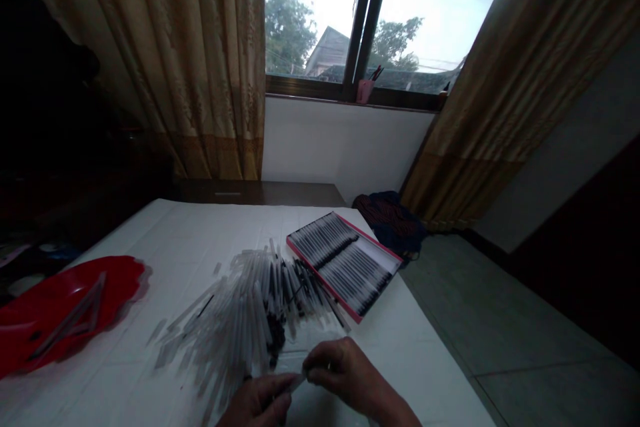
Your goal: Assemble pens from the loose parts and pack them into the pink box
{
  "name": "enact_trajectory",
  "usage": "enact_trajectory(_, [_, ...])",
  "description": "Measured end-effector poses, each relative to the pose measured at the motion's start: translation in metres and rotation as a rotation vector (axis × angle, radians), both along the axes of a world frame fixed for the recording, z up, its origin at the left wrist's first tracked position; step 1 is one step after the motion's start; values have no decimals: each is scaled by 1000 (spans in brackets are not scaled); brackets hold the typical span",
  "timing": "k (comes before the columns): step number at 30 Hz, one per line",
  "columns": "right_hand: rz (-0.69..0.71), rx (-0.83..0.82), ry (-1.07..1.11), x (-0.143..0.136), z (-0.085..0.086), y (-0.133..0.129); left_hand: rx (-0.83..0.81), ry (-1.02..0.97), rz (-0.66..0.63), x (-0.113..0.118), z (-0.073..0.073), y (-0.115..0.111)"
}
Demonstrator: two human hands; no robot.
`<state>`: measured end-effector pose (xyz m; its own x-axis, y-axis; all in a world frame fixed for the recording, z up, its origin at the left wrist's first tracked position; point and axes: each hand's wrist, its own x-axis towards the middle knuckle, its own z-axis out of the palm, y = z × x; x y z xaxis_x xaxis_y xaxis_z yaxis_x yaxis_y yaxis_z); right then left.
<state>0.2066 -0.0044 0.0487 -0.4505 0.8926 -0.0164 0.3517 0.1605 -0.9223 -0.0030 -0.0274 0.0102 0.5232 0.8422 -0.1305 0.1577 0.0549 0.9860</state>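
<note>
Near the table's front edge, my left hand (261, 401) pinches a small translucent tube (297, 382). The fingertips of my right hand (336, 368) are closed at the tube's other end, around something small and dark that I cannot make out clearly. Just beyond both hands spreads a loose pile of clear tubes (235, 313), with black sticks and small black pieces (275, 333) along its right side. Behind the pile, to the right, an open red-edged box (357, 317) holds two rows of clear tubes with black parts.
On the left of the white table (185, 227) a red scalloped tray (117, 273) bears a few clear strips. Dark cloth (390, 217) lies beyond the table's right corner. A pink cup (365, 91) stands on the windowsill between curtains.
</note>
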Motion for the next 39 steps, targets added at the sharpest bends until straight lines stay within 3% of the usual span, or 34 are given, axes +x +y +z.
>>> enact_trajectory(3, [42, 136, -174, 1, 8, 0, 15, -25, -40, -1, -2, 0])
enact_trajectory(7, [-1, 240, -253, -9, -7, -1, 48, 56, -21, 0, 2, -1])
enact_trajectory(11, [-114, 206, -163, -21, -32, -4, 41, 76, 8, 2, 9, 1])
enact_trajectory(14, [-205, 166, 17, -21, -41, -6, -6, 65, 58, 3, 10, 3])
enact_trajectory(17, [-221, 123, 194, -16, -42, -8, -39, 43, 75, 3, 8, 5])
enact_trajectory(20, [-178, 140, 231, -11, -41, -7, -44, 23, 77, 4, 7, 5])
enact_trajectory(27, [-220, 198, 10, -14, -38, -7, -10, 71, 33, 6, 15, 2])
enact_trajectory(33, [-225, 280, -161, -20, -48, -4, 8, 154, -16, 6, 12, 2])
enact_trajectory(39, [-224, 203, 74, -13, -48, -5, -39, 137, 49, 4, 8, 5])
